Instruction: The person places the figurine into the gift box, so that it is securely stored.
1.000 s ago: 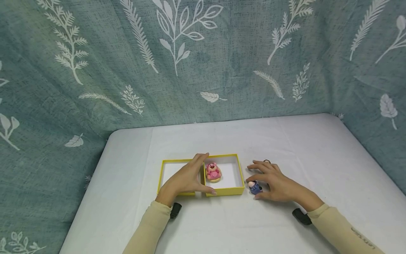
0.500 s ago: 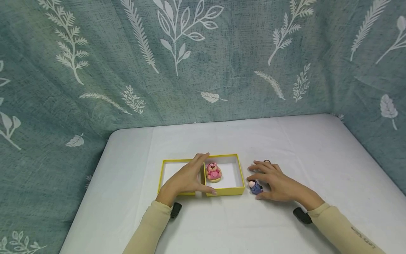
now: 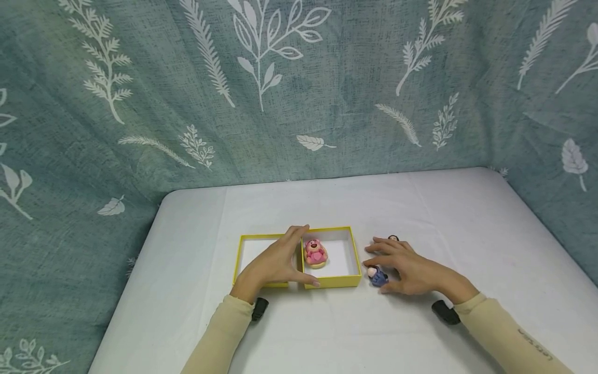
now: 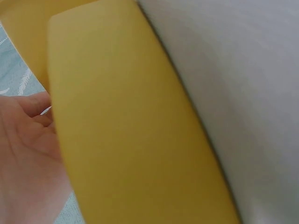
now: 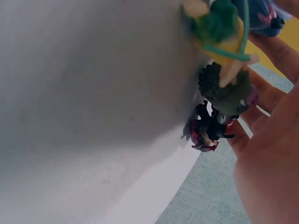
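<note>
White worktop [image 3: 303, 332]; yellow-rimmed box [image 3: 334, 282] on it. Left hand [image 3: 275, 259]: grip clasps box. Right hand [image 3: 411, 267]: cannot tell whether grip grasps anything. Pink bear [image 3: 315, 254]: inside box. Blue figurine [image 3: 379, 279]: right of box, within right hand's curve.

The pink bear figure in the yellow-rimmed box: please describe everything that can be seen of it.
The pink bear figure has ears, a dark nose or mouth on its muzzle, a lighter pink belly and a pale yellow bottom. It looks like smooth plastic. It is inside the yellow-rimmed box with white inner walls, near the left wall, facing the camera. The left hand is beside it, not visibly touching it.
</note>
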Demonstrator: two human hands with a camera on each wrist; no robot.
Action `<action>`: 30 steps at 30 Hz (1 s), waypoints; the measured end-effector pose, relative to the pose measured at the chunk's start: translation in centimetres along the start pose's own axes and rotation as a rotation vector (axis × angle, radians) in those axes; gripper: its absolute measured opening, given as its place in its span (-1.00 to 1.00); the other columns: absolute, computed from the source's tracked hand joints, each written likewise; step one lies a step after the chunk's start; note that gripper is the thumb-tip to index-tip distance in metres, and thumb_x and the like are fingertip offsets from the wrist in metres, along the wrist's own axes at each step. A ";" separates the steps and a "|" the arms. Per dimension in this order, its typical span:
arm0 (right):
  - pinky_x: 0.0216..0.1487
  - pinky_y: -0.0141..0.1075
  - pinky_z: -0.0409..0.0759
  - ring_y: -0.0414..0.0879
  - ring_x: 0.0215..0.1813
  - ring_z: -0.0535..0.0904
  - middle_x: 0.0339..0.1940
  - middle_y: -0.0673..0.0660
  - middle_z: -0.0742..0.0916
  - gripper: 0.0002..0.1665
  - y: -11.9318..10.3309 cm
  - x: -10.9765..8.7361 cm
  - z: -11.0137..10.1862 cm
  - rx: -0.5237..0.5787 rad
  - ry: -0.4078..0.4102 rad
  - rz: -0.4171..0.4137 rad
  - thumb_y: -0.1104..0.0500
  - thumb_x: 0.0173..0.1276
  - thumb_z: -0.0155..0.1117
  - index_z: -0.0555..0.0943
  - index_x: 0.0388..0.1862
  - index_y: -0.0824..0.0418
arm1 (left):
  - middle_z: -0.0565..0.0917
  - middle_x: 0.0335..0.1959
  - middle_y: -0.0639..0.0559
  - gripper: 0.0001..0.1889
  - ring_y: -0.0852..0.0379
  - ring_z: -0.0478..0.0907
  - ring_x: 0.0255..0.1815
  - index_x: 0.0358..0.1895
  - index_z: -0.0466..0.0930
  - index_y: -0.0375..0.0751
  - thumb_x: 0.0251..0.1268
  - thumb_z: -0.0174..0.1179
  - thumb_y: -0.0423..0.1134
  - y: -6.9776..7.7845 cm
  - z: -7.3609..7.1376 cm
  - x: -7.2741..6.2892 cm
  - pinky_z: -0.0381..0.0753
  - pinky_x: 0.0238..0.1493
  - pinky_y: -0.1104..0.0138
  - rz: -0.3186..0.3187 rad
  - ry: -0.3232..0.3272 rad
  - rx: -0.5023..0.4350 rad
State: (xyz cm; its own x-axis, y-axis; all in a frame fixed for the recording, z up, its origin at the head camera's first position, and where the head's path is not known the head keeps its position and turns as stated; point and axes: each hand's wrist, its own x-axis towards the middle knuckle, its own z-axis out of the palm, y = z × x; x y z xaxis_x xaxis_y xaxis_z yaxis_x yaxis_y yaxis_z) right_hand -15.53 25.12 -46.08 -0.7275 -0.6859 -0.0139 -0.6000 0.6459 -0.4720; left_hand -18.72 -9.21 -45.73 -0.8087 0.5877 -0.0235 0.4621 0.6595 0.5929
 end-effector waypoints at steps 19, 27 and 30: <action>0.29 0.24 0.12 0.30 0.49 0.16 0.24 0.17 0.56 -0.38 0.0 0.1 -1.0 0.046 0.064 -0.015 0.06 0.02 0.60 0.63 0.10 0.08 | 0.21 0.45 0.14 0.36 0.04 0.36 0.38 0.58 -0.08 0.07 -0.38 0.43 0.50 0.1 0.0 0.0 0.43 0.35 0.14 -0.006 -0.005 0.000; 0.27 0.21 0.11 0.28 0.48 0.18 0.25 0.19 0.56 -0.35 -0.4 0.5 -2.1 0.062 0.100 -0.043 0.16 -0.01 0.61 0.62 0.12 0.12 | 0.21 0.45 0.13 0.35 0.04 0.37 0.36 0.58 -0.09 0.08 -0.37 0.41 0.51 0.1 -0.1 -0.1 0.44 0.33 0.14 -0.002 -0.006 -0.002; 0.26 0.19 0.12 0.27 0.48 0.18 0.27 0.18 0.55 -0.35 -0.5 0.8 -2.4 0.055 0.109 -0.056 0.18 -0.01 0.61 0.62 0.13 0.13 | 0.21 0.45 0.14 0.36 0.03 0.38 0.36 0.58 -0.09 0.09 -0.37 0.40 0.52 0.0 -0.2 0.0 0.45 0.33 0.14 -0.008 -0.010 0.000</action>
State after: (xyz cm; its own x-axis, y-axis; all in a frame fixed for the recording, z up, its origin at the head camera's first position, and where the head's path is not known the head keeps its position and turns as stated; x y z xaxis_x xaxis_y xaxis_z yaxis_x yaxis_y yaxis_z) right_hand -16.59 25.05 -43.74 -0.7270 -0.6780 0.1082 -0.6238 0.5864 -0.5167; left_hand -18.73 -9.28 -45.58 -0.8085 0.5874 -0.0360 0.4559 0.6638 0.5929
